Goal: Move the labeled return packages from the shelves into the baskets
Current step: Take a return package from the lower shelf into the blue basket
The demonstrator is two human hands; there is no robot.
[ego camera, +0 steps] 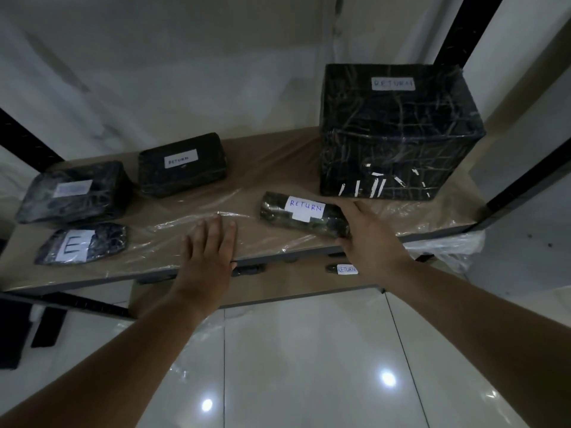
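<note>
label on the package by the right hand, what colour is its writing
Blue handwriting on a white label on the package; head view.
</note>
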